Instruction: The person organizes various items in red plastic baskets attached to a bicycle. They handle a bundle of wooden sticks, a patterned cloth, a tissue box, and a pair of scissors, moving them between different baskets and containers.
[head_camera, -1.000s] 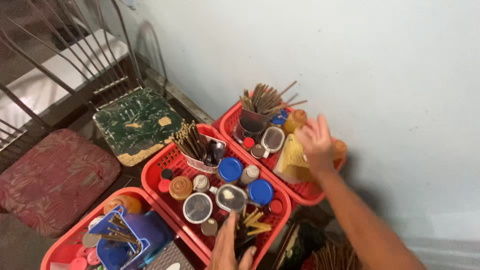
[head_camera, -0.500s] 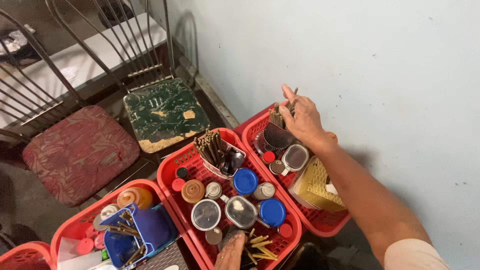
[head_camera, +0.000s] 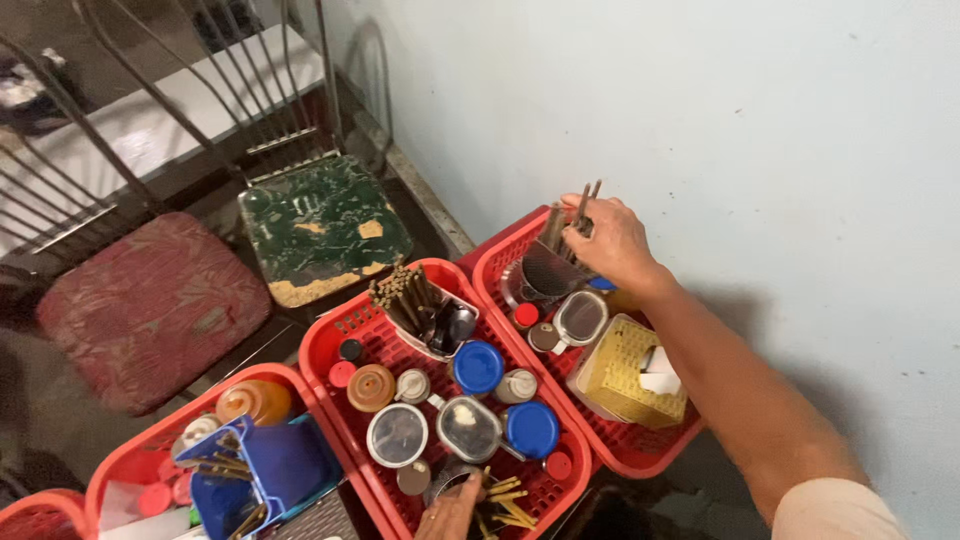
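Beside your trays you have a metal chair with a worn green seat (head_camera: 325, 232) and, left of it, a chair with a red patterned cushion (head_camera: 140, 305). A yellow woven tissue box (head_camera: 625, 375) sits in the rightmost tray, and an orange-capped sauce bottle (head_camera: 253, 401) lies near a blue plastic holder (head_camera: 275, 470).

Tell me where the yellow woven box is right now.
In the head view, the yellow woven box sits in the rightmost red tray, under the right forearm, beside a lidded metal cup.

Four red plastic baskets are set side by side on the dark floor (head_camera: 690, 495). The far-right basket (head_camera: 640, 455) lies under the right hand (head_camera: 612, 240), against the wall. The middle basket (head_camera: 345, 330) lies under the left hand (head_camera: 452, 508); two more (head_camera: 120, 470) (head_camera: 35, 515) are ranged beyond it.
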